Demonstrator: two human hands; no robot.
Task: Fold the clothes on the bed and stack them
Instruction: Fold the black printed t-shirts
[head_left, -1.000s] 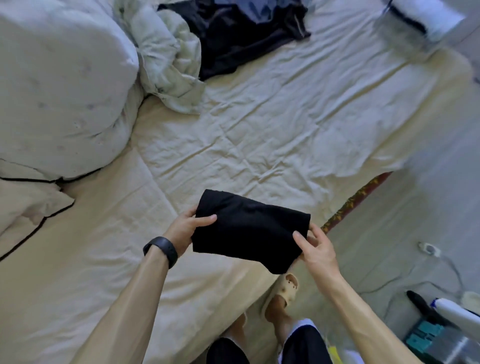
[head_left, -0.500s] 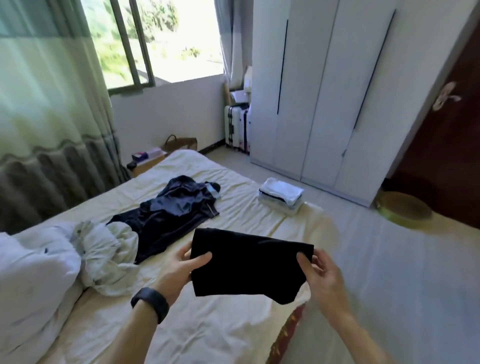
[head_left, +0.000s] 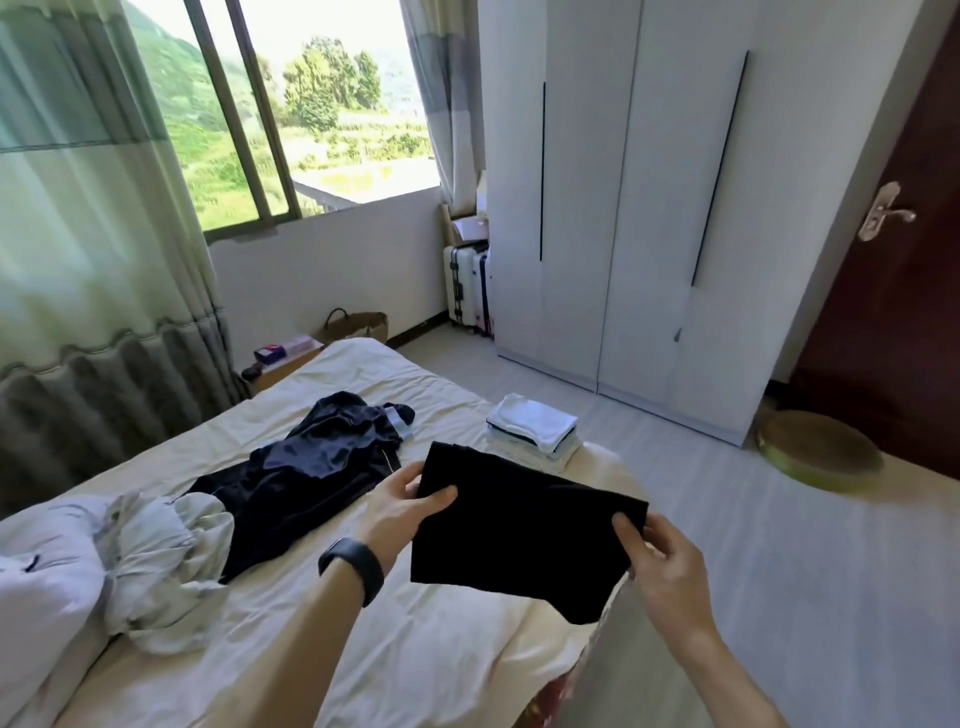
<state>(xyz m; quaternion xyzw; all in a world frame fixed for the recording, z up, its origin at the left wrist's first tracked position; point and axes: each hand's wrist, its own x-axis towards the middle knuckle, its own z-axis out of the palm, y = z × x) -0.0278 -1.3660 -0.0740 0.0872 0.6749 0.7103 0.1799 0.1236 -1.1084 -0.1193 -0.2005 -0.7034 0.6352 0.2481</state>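
A folded black garment (head_left: 519, 530) is held up in the air between both hands, above the near right part of the bed (head_left: 441, 649) and not touching it. The left hand (head_left: 400, 512), with a black wristband (head_left: 353, 569) on its wrist, grips the garment's left edge: the thumb lies on top of the cloth and the fingers curl behind it. The right hand (head_left: 662, 564) pinches the right edge in the same way, thumb on the near face, fingers curled behind. The garment hangs as a flat rectangle, and its lower right corner droops below the rest.

Just beyond the garment, at the far right corner of the bed, sits a stack of folded clothes (head_left: 532, 423), white on top with paler and darker layers beneath. To its left, in the middle of the bed, a heap of dark navy clothes (head_left: 311, 467) lies unfolded. Touching the heap's near left end is a crumpled pale garment (head_left: 161, 561), and beside that, at the left edge, a bunched white duvet (head_left: 41, 587).

Beyond the bed stand a white wardrobe (head_left: 623, 208) on the right, a suitcase (head_left: 462, 286) beside it, a window (head_left: 311, 104) with a curtain (head_left: 93, 234), and a dark door (head_left: 893, 312) at far right. A round green cushion (head_left: 815, 449) lies on the floor near the door.
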